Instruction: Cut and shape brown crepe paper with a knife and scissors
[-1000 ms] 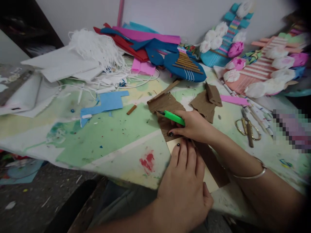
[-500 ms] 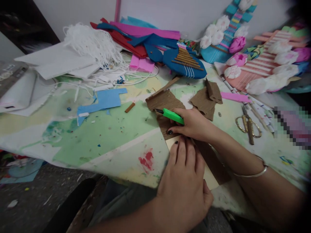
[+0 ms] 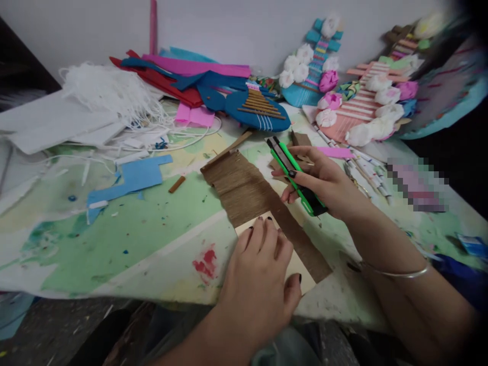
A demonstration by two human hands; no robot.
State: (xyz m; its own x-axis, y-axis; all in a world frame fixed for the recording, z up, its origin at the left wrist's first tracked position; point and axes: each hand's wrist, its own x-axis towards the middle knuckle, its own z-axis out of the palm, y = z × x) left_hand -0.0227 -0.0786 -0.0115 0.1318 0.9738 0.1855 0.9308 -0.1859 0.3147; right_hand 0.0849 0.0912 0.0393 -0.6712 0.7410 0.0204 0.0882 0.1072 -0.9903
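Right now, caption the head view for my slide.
Left hand resting on a cream card over brown paper; right hand holding a green cutter.

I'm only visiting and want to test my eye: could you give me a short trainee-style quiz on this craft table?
1. True or false: the left hand rests on the pale card.
2. What does the right hand hold? (a) paintbrush (b) green-and-black cutter (c) spoon
3. Fill in: the sheet beneath the pale card is coloured ____.

Key: 1. True; 2. b; 3. brown.
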